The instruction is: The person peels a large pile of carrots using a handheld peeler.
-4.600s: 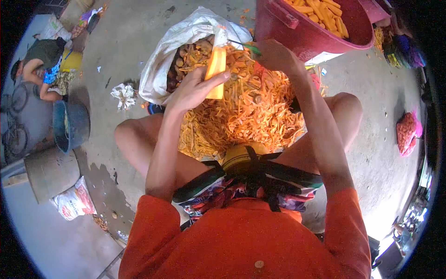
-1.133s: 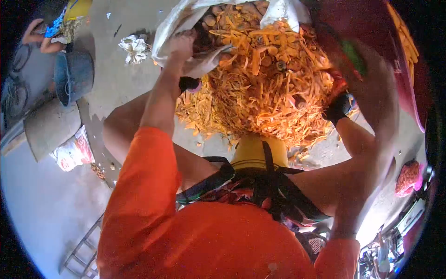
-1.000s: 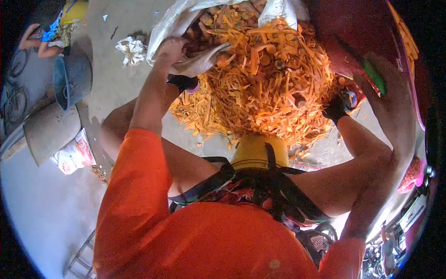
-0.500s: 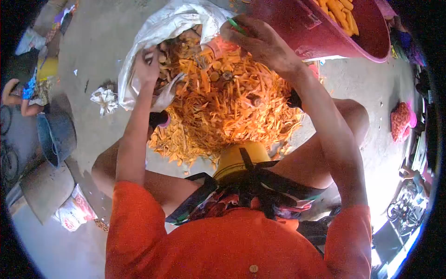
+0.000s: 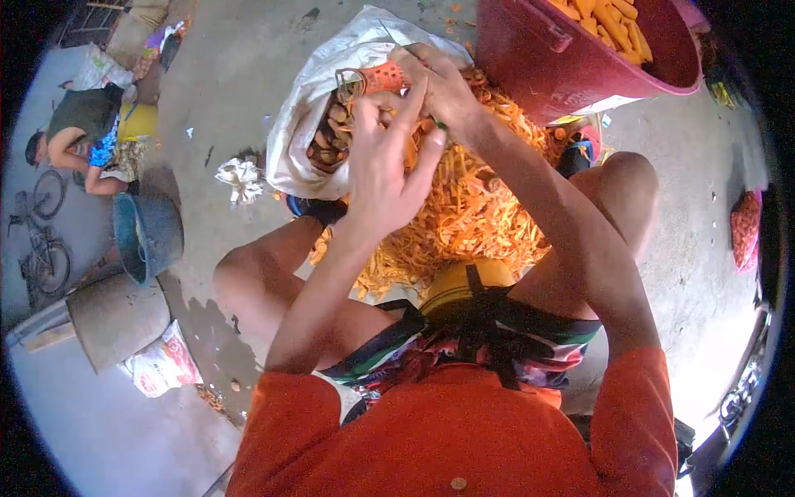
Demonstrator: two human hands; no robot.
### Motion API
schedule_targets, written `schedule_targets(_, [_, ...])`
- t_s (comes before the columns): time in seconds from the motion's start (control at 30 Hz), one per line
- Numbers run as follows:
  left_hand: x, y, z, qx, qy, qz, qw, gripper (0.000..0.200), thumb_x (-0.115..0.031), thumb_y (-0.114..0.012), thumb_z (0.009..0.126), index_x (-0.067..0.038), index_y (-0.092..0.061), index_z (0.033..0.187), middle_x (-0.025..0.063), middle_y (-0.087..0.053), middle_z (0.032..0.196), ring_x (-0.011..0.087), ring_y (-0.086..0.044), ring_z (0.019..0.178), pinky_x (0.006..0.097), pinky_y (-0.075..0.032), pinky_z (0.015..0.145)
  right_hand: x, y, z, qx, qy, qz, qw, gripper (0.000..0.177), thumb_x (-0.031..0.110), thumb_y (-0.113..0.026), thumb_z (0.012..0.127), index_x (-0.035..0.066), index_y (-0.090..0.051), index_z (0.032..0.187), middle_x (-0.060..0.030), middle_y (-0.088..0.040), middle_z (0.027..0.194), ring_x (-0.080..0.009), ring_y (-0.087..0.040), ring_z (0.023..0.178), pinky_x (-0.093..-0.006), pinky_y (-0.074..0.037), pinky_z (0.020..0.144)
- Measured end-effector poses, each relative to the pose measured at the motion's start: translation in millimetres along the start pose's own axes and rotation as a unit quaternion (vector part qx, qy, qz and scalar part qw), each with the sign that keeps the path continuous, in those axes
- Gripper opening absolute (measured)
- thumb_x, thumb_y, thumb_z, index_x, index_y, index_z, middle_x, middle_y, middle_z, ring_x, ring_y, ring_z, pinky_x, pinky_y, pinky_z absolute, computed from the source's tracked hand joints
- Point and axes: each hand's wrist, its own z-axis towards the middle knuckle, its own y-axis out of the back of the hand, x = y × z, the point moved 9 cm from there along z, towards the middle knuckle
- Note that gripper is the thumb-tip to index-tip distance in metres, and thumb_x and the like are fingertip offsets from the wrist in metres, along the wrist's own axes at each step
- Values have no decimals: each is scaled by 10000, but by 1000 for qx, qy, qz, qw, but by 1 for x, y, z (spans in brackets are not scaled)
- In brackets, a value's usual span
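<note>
My right hand is closed around a slim tool with a green end and a thin blade-like tip, probably a knife. Just below it, my left hand has its fingers apart, index fingertip right at the right hand. Behind the fingers lies an orange perforated piece with a ring-shaped end. A white woven sack gapes at the left, with brownish unpeeled carrots inside. Under both hands spreads a heap of orange peelings.
A dark red tub of peeled carrots stands at the upper right. Between my legs is a yellow bucket. To the left are a dark bucket, a bicycle and another person bending down.
My left hand has left the sack's opening and moved right, beside my right hand. The view has shifted, bringing more of the left side into sight.
</note>
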Motion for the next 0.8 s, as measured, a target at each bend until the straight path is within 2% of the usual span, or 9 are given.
schedule_targets(0.27, [2,-11,-10,21,-22,-75,997,299,-126,-683,861,-50,-703,1150,159,-526,1091,313,-562,1024,397,-464,873,2,38,-6,-28,-46,-7,999,422,437,-588,986,60,-605,1176,-19,-620,940,-108,-592,777,-300,-496,643])
schedule_targets(0.3, [8,-21,-15,41,-28,-90,995,261,-118,-683,852,-38,-714,1099,161,-538,1111,313,-572,1029,395,-471,883,7,47,-5,-56,-71,0,996,333,237,-634,955,73,-605,1243,-72,-647,1077,-175,-644,922,-313,-536,733])
schedule_targets(0.33, [24,-35,-21,66,36,-122,990,201,-107,-681,867,-66,-725,1059,116,-580,1045,272,-573,1041,374,-452,940,10,55,-4,-49,-74,0,996,333,237,-634,955,73,-605,1243,-72,-647,1077,-175,-644,922,-313,-536,733])
schedule_targets(0.43, [89,-69,-34,131,117,-134,975,172,-132,-674,867,-84,-736,1020,137,-692,977,270,-662,937,366,-507,879,58,73,-1,-45,90,-211,972,447,24,-638,877,70,-591,1318,-153,-612,1256,-266,-626,1118,-358,-537,892])
schedule_targets(0.47, [121,-78,-36,118,125,-130,977,163,-146,-656,867,-96,-744,994,145,-719,975,266,-697,894,369,-535,832,64,77,-5,-29,64,-87,994,408,129,-615,953,24,-549,1341,-121,-621,1194,-207,-629,1042,-323,-540,824])
schedule_targets(0.53, [194,-83,-29,130,220,-20,967,184,-177,-630,886,-89,-752,993,153,-731,1042,288,-712,887,388,-560,822,84,76,-16,-16,34,35,999,431,234,-593,1029,-23,-508,1365,-88,-630,1131,-148,-632,967,-288,-543,756])
schedule_targets(0.63, [275,-99,-12,187,245,152,939,240,-215,-631,888,-74,-731,1053,170,-729,1034,336,-706,905,435,-566,842,117,79,-33,-70,64,-114,989,440,244,-530,1065,-35,-473,1400,-72,-612,1114,-147,-596,943,-258,-503,754])
schedule_targets(0.7, [340,-139,-24,349,265,254,862,335,-276,-648,885,-89,-692,1160,189,-722,1043,373,-692,953,457,-562,875,114,83,-29,-91,55,-170,980,431,242,-529,1065,-45,-486,1383,-86,-617,1113,-155,-597,947,-264,-504,771])
schedule_targets(0.8, [356,-162,-16,262,149,252,919,425,-323,-645,898,-88,-641,1252,211,-709,1066,386,-679,978,464,-562,868,134,64,-35,-50,34,-363,930,387,183,-577,1039,-75,-523,1322,-144,-637,1131,-195,-616,1007,-289,-511,832])
